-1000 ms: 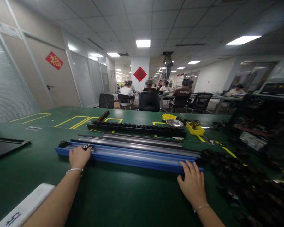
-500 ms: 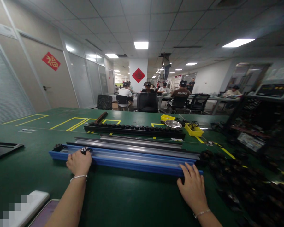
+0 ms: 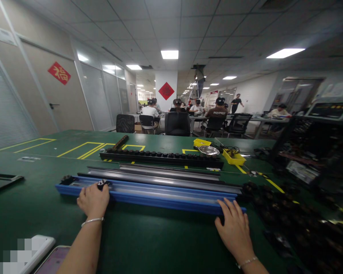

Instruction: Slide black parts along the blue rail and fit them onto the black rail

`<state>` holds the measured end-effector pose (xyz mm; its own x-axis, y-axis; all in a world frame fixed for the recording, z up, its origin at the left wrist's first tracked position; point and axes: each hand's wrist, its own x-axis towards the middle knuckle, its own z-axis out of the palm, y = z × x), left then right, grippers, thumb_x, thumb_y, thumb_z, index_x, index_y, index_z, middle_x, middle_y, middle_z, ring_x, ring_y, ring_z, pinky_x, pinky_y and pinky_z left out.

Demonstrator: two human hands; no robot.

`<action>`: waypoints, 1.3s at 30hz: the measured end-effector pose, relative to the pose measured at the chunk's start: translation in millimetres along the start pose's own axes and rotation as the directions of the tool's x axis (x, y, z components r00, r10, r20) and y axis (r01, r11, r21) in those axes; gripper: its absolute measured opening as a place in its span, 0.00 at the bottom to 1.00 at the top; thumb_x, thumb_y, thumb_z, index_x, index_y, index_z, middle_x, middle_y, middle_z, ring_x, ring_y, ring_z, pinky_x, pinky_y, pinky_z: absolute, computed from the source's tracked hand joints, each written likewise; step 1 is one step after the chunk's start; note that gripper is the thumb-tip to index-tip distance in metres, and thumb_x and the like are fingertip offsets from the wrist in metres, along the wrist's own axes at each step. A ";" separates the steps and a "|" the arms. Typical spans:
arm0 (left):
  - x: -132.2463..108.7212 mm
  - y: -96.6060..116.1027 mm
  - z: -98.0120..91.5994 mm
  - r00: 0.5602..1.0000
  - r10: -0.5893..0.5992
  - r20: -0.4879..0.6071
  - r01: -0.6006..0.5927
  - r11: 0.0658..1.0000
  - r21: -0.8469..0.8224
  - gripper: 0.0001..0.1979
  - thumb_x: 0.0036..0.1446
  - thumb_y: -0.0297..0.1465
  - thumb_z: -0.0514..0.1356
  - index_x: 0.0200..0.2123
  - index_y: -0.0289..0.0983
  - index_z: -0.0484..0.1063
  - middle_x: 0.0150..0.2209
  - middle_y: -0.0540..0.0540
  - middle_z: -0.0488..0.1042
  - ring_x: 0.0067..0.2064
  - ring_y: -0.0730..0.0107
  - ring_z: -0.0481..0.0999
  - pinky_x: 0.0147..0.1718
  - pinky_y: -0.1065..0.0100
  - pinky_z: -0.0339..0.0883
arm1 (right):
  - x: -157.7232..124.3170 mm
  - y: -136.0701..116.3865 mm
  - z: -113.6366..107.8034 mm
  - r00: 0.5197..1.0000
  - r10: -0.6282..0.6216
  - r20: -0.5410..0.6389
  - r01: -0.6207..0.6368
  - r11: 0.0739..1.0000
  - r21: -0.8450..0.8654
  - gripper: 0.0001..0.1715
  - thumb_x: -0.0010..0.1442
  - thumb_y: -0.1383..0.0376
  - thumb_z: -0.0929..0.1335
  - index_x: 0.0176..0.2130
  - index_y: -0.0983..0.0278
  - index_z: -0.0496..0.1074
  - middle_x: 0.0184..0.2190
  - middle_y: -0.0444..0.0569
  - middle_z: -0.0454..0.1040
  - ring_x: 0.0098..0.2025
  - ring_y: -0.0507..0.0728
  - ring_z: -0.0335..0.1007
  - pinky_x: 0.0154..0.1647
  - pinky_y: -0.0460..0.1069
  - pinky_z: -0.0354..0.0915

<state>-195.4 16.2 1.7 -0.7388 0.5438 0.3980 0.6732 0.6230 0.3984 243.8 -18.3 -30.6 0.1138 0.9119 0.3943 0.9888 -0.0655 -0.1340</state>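
Blue rail: centre of frame, lying lengthwise across the green surface, its channel facing up, left end slightly farther off than the right. Left hand: thumb and fingers closed about a small black block at the left part of the channel; the exact contact under the fingers is hidden. Right hand: fingers spread, tips resting on the near edge at the rail's right end, not wrapped round it. Change over the last second: the block appears to sit slightly farther from the left end than before, and the left forearm stands more upright; right hand practically unchanged on its end. View has also swung a little, so the shift is noted with caution. Reading: the block's position along the channel is being adjusted in small amounts while the right hand probably steadies the rail. A dark piece sits at the rail's left end, apart from the block. Just behind, silver rails run nearly parallel; beyond them, a black strip with a row of knobs. Dark parts heaped at lower right. Phone now shows at lower left.
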 end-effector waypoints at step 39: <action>-2.4 4.9 6.0 0.993 0.114 0.036 -0.115 0.993 0.021 0.24 0.52 0.40 0.49 0.44 0.28 0.70 0.49 0.30 0.70 0.57 0.50 0.61 0.55 0.54 0.52 | 1.5 1.1 -1.2 1.000 -0.007 0.011 0.007 1.000 -0.005 0.29 0.56 0.61 0.56 0.56 0.60 0.62 0.59 0.49 0.59 0.64 0.62 0.43 0.60 0.64 0.47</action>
<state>-190.5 21.3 -2.3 -0.6581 0.6312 0.4106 0.7526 0.5685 0.3323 245.2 -17.5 -29.0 0.1062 0.9166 0.3855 0.9900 -0.0613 -0.1269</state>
